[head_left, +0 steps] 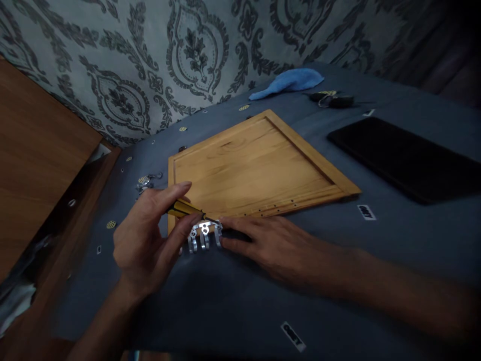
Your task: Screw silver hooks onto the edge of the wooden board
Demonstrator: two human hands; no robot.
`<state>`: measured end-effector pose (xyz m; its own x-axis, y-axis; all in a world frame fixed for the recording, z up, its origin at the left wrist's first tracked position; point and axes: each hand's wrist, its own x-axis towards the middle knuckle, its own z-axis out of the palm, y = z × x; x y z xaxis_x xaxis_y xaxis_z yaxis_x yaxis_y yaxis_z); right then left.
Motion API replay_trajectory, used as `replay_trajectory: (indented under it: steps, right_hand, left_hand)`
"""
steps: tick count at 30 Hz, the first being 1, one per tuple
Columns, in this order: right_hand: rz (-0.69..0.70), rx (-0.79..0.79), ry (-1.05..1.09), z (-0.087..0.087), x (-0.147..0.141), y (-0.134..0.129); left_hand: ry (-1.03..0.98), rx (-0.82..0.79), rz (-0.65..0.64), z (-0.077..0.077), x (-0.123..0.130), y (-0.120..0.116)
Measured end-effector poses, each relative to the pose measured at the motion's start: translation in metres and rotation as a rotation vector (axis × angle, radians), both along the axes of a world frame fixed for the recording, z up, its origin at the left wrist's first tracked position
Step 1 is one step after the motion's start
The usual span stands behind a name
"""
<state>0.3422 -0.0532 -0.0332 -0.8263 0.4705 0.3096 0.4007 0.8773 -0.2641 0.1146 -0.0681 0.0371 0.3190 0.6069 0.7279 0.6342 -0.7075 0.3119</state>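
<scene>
My left hand (pixel 148 240) is closed around the yellow and black handle of a small screwdriver (pixel 184 208). Its thin shaft points right, and the tip meets the right end of a shiny metal hook rail (pixel 205 229). Several hooks hang from this rail over the near edge of a framed wooden board (pixel 240 163). At the rail's right end, my right hand (pixel 270 245) pinches the last hook between thumb and fingers. A row of small dark holes runs along the board's near edge, right of the rail. Whether a screw sits under the tip is too small to tell.
Small metal pieces (pixel 145 185) lie on the grey bedsheet (pixel 233 311) left of the board. A blue cloth (pixel 289 82), a dark tool with a cord (pixel 332 99) and a flat black slab (pixel 409 158) lie behind and right. A wooden panel (pixel 41 155) stands at left.
</scene>
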Motion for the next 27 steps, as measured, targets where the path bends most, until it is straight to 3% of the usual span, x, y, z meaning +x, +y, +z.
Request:
replay_trajectory:
  steps: [12,21,27]
  right_hand:
    - [-0.005,-0.001,-0.040,0.002,0.001,0.000]
    - [0.007,0.010,0.000,-0.002,0.001,0.000]
    - [-0.001,0.016,-0.018,0.000,0.001,0.001]
  left_hand:
    - [0.039,-0.067,0.018,0.008,0.002,0.000]
    - [0.066,-0.207,-0.157,0.019,0.002,0.002]
    - [0.042,-0.223,-0.172,0.018,0.001,0.004]
